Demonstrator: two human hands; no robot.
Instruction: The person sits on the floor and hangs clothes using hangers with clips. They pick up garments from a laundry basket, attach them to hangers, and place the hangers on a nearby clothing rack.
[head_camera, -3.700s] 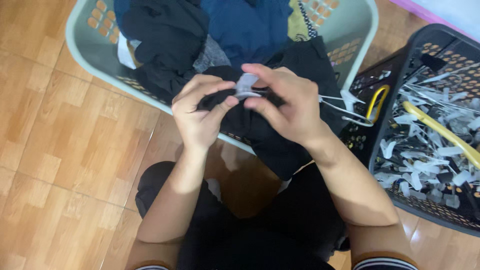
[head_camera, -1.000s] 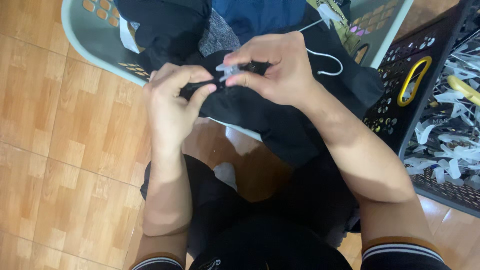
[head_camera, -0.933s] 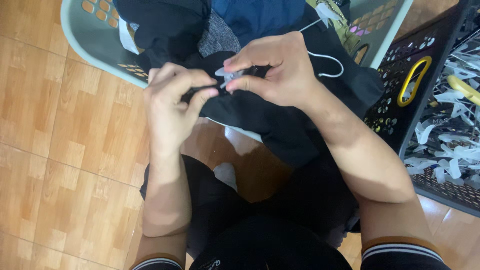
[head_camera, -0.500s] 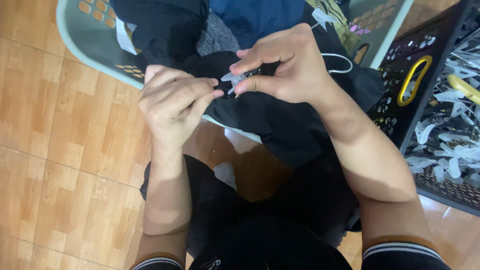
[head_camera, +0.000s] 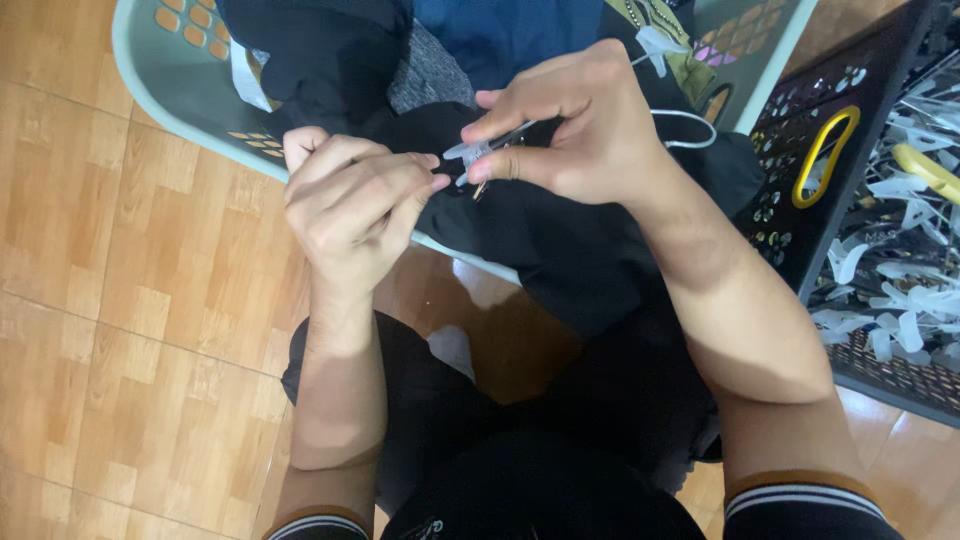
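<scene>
Hands pinch a clear clip over black cloth

Fingers of the right hand (head_camera: 590, 130) close around a small clear plastic clip (head_camera: 478, 150), thumb below and forefinger above, holding it just at the edge of the black garment (head_camera: 560, 240). At 9 o'clock from the clip, the left hand (head_camera: 350, 205) is curled shut on a fold of the same garment, its fingertips touching the clip's end. The garment drapes from the rim of the pale green laundry basket (head_camera: 170, 70) down over the person's lap. At 3 o'clock stands a black crate (head_camera: 800, 230) with a yellow handle (head_camera: 825, 155), filled with white plastic clips (head_camera: 900, 290). A thin white hanger (head_camera: 690, 125) lies at 2 o'clock, just behind the right wrist. Wooden floor (head_camera: 110, 300) shows at 8 o'clock.

Against the frame half a second earlier, little differs: both hands sit slightly lower and nearer the lap, the left fingers have come closer to the clip, and the right grip is unchanged.
</scene>
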